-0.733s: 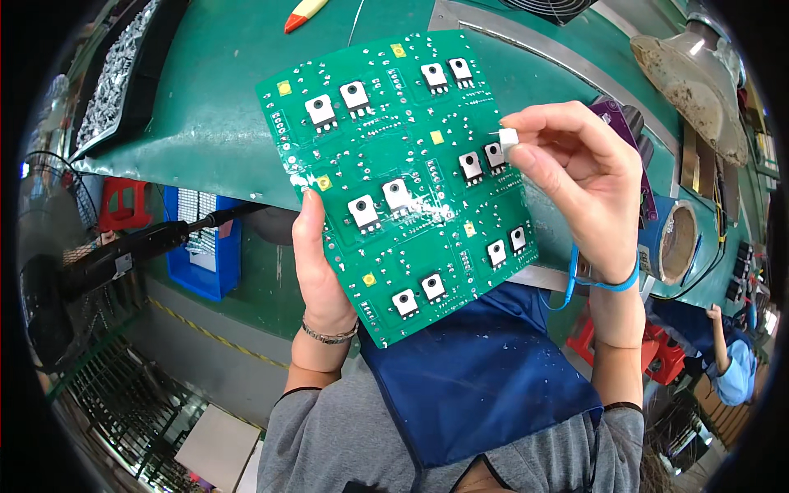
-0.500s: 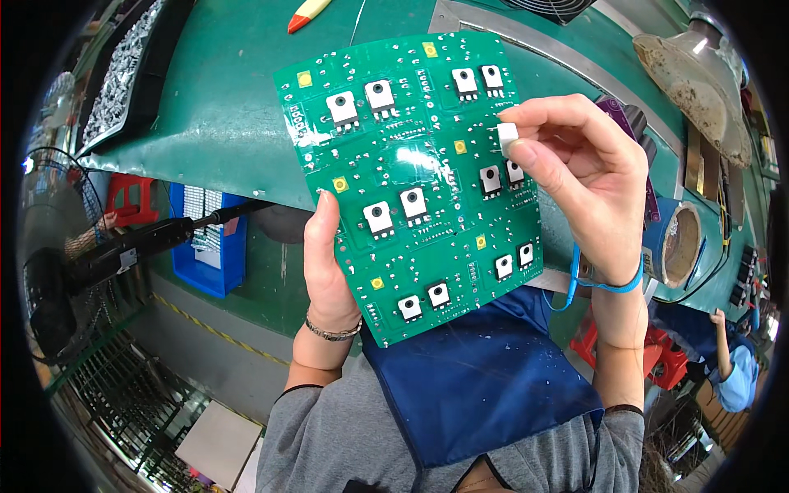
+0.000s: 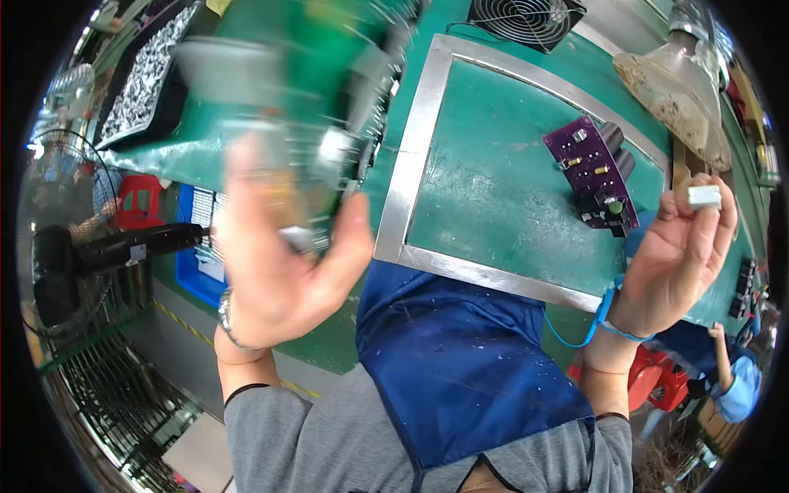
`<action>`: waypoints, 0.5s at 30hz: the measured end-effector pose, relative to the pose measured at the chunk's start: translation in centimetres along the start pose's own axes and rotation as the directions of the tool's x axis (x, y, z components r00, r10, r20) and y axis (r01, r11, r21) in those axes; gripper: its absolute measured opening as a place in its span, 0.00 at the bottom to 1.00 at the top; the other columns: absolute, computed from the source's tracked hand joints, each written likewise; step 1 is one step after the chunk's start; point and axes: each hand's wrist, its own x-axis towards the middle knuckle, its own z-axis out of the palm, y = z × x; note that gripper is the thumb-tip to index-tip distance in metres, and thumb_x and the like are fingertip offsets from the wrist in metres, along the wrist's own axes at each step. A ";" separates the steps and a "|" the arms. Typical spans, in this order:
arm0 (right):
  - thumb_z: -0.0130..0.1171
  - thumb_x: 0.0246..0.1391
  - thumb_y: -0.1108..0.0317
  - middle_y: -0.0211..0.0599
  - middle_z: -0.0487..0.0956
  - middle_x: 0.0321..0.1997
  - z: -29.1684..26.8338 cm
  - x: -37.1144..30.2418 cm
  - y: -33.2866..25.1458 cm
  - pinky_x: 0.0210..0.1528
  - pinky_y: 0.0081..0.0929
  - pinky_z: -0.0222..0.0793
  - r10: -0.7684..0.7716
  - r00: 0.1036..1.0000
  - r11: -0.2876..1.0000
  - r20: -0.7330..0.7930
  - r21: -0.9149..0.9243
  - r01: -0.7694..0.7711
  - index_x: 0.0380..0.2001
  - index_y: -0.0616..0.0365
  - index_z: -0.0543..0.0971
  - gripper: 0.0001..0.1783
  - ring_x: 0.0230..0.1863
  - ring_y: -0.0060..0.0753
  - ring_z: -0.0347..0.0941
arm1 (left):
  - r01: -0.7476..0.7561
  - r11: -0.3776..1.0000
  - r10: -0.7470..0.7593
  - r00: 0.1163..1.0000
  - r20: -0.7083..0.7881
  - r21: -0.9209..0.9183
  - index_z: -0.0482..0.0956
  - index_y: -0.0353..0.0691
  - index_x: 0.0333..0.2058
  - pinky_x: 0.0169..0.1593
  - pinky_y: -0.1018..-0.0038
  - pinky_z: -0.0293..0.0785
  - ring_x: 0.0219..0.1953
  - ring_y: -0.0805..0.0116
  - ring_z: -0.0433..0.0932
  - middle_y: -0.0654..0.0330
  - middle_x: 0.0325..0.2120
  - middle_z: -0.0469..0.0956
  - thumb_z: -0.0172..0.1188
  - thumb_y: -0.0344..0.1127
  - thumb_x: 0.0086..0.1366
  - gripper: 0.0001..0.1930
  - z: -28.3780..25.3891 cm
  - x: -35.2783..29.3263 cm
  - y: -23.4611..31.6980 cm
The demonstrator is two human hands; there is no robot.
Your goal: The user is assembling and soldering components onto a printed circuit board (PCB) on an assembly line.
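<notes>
At the upper left, my left hand grips the green circuit board, tilted steeply with one edge toward me. Motion smears both, so the board's components cannot be made out singly. Well to the right, past the worktable's metal frame, my right hand pinches a small white block-shaped component between thumb and fingers. Near that hand a purple circuit board with dark cylinders and small parts lies on the green tabletop. A blue strap circles my right wrist.
A metal frame is set in the worktable. At the back stand a black fan and a lamp with a stained shade. A black tray of small metallic pieces is far left, above a blue bin. Another person is at far right.
My left hand has swung the green board leftward and tilted it, baring the metal frame and purple board. My right hand has moved right and down, still pinching the white component.
</notes>
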 end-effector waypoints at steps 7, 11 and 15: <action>0.49 0.58 0.69 0.43 0.70 0.42 -0.9 -0.1 -1.5 0.38 0.23 0.61 -0.073 0.996 0.997 -0.043 -0.007 0.073 0.48 0.67 0.67 0.17 0.35 0.24 0.63 | -0.307 0.941 0.248 0.914 0.321 0.146 0.76 0.35 0.42 0.35 0.72 0.75 0.32 0.61 0.77 0.55 0.33 0.76 0.66 0.25 0.40 0.25 1.1 0.9 1.7; 0.50 0.56 0.70 0.41 0.72 0.38 -0.4 -0.6 -2.2 0.37 0.20 0.64 -0.034 0.997 0.997 0.074 -0.066 0.039 0.44 0.68 0.70 0.14 0.33 0.24 0.66 | -0.645 0.723 0.530 0.747 0.401 0.246 0.79 0.42 0.41 0.36 0.73 0.77 0.31 0.64 0.76 0.65 0.23 0.69 0.57 0.29 0.40 0.23 4.1 -1.8 1.8; 0.58 0.48 0.79 0.37 0.76 0.37 0.2 -2.2 -0.6 0.40 0.18 0.69 0.275 0.881 0.930 0.385 -0.340 -0.142 0.39 0.67 0.74 0.12 0.36 0.23 0.73 | -0.660 0.701 0.525 0.734 0.430 0.271 0.80 0.42 0.37 0.41 0.70 0.78 0.35 0.63 0.77 0.64 0.24 0.70 0.56 0.29 0.40 0.20 5.5 -5.4 0.3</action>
